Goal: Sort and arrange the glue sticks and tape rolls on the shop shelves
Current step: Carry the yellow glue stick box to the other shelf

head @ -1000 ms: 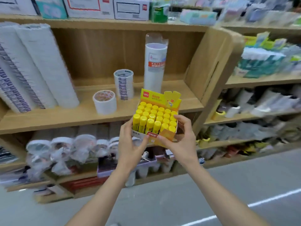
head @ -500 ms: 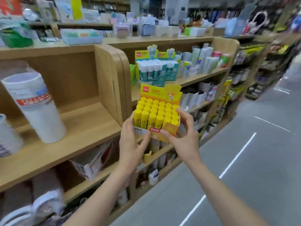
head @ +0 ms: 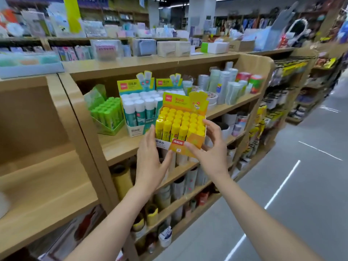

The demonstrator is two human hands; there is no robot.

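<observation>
Right of the white-capped glue sticks [head: 139,108] on the shelf [head: 120,147], the left hand [head: 152,159] and right hand [head: 212,149] grip the box of yellow glue sticks [head: 180,127] by its sides (upright, just off the front edge); its likely slot lies straight ahead.

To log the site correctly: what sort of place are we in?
Probably a stationery shop aisle: wooden shelves carry a green display box of glue sticks and wrapped tape rolls; a yellow carton of glue sticks is hand-held.
</observation>
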